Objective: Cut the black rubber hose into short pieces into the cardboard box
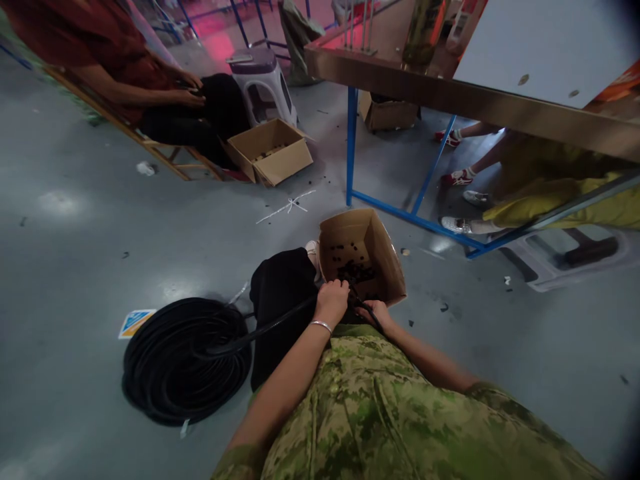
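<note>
2 hands, 1 black tube [260,331], 1 open box

Several things could go wrong from here, in our judgement. The black tube runs in a low arc from the coil [185,360] at the lower left of the frame up to the hands at the centre. If a turn of that coil snags, a pull could drag the coil across the floor [75,233] or jerk the tube out of the grip. The cardboard box [387,270] stands just above the hands with its open mouth turned toward us and small black bits [355,272] in its bottom. A knock from a wrist, or from the black-trousered leg [280,287] beside it, could tip it and scatter them. The light is dim, so we could also misjudge where the tube's end sits.

Our left hand [331,300] comes in from the lower left on a nearly straight arm, with a bracelet [321,325] at the wrist. The back of the hand is up and the fingers are curled tight round the tube. Our right hand [379,312] reaches in from the right with the elbow bent, and lies just beside the left hand against the box's near corner. The tube crosses it, but its fingers are hidden, so we cannot tell whether they close on it.

A co-worker [100,47] sits at the upper left, beside 1 more box [270,157].
</note>
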The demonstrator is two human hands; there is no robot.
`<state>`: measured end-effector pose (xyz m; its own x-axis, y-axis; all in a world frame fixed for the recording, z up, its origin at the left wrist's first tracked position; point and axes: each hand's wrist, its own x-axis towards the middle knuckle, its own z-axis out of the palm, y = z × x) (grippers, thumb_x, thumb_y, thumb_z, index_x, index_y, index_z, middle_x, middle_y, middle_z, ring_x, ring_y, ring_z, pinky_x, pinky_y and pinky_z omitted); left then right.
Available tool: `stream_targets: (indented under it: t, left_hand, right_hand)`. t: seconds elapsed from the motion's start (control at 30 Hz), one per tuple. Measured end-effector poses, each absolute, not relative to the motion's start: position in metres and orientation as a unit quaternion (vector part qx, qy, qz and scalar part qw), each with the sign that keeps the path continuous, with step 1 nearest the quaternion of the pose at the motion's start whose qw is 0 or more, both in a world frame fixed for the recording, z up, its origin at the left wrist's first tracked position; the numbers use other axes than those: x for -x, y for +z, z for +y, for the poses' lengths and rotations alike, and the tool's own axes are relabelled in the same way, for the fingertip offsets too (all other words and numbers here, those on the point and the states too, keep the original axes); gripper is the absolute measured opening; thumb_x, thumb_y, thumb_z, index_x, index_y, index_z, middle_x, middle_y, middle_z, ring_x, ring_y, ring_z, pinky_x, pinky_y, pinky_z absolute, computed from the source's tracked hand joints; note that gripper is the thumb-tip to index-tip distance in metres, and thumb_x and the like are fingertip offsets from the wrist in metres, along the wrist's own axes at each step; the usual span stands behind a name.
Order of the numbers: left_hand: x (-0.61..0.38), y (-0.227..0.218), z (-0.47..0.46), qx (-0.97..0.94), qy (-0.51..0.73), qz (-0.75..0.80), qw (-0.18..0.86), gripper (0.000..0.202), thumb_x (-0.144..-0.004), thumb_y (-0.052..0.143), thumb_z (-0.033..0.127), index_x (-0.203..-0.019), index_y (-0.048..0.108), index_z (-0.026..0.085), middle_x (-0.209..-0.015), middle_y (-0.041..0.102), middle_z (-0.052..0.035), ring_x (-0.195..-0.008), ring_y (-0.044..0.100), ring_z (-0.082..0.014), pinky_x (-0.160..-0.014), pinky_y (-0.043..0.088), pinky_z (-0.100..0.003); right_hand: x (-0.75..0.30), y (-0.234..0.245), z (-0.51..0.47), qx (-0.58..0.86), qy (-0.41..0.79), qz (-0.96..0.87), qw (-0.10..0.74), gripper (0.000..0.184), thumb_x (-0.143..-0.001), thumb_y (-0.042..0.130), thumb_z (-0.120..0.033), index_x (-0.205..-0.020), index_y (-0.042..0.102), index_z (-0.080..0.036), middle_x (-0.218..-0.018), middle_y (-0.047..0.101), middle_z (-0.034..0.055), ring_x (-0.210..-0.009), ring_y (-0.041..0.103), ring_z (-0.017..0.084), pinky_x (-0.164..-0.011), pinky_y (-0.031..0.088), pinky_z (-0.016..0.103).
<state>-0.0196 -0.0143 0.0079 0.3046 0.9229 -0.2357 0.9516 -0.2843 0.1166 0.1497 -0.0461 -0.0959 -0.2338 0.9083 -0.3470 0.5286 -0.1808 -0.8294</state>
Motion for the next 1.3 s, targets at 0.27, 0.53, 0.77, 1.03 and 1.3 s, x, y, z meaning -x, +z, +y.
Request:
stream_targets:
  t: [0.27, 0.53, 0.77, 1.03, 1.3]
  left_hand:
    - [0.02, 0.009, -0.017, -0.819, -0.05, 0.562, 0.11, 0.023, -0.096, 0.043, 0.025, -0.103, 0.062, 0.016, -0.093, 0.062, -0.011, -0.092, 0.059, -0.0229, -0.077, 0.038, -0.035]
    - [0.02, 0.008, -0.017, -0.81, -0.038, 0.575, 0.11, 0.023, -0.095, 0.044, 0.025, -0.103, 0.062, 0.013, -0.094, 0.062, -0.0122, -0.093, 0.058, -0.0236, -0.079, 0.039, -0.035]
    - [0.019, 0.007, -0.017, -0.806, -0.045, 0.58, 0.112, 0.024, -0.095, 0.043, 0.024, -0.1, 0.063, 0.011, -0.094, 0.062, -0.0136, -0.093, 0.059, -0.0243, -0.079, 0.04, -0.036]
    - [0.018, 0.016, -0.02, -0.792, 0.018, 0.6, 0.111, 0.024, -0.093, 0.042, 0.025, -0.102, 0.063, 0.015, -0.096, 0.064, -0.0115, -0.095, 0.059, -0.0236, -0.083, 0.042, -0.036]
    - [0.021, 0.02, -0.026, -0.745, 0.164, 0.632, 0.137, 0.026, -0.09, 0.047, 0.028, -0.112, 0.06, 0.019, -0.108, 0.067, -0.0092, -0.098, 0.061, -0.0213, -0.089, 0.044, -0.032]
  right_hand:
    - [-0.151, -0.082, -0.037, 0.546, 0.524, -0.625, 0.193, 0.032, -0.08, 0.054, -0.043, -0.065, 0.06, -0.015, -0.059, 0.058, 0.0004, -0.057, 0.049, 0.013, -0.053, 0.035, 0.022]
    - [-0.151, -0.086, -0.042, 0.584, 0.522, -0.592, 0.19, 0.043, -0.076, 0.057, -0.053, -0.058, 0.06, -0.014, -0.051, 0.05, -0.0018, -0.052, 0.043, 0.012, -0.048, 0.029, 0.021]
    - [-0.147, -0.099, -0.047, 0.622, 0.548, -0.527, 0.184, 0.045, -0.073, 0.057, -0.057, -0.056, 0.059, -0.015, -0.049, 0.046, -0.0025, -0.052, 0.043, 0.012, -0.049, 0.032, 0.021]
    - [-0.153, -0.086, -0.046, 0.572, 0.588, -0.532, 0.212, 0.044, -0.074, 0.056, -0.058, -0.066, 0.059, -0.016, -0.058, 0.053, -0.0006, -0.058, 0.047, 0.014, -0.056, 0.04, 0.024]
    - [-0.159, -0.044, -0.041, 0.494, 0.554, -0.619, 0.256, 0.032, -0.08, 0.058, -0.045, -0.095, 0.063, -0.017, -0.085, 0.065, 0.0038, -0.077, 0.058, 0.018, -0.071, 0.046, 0.026]
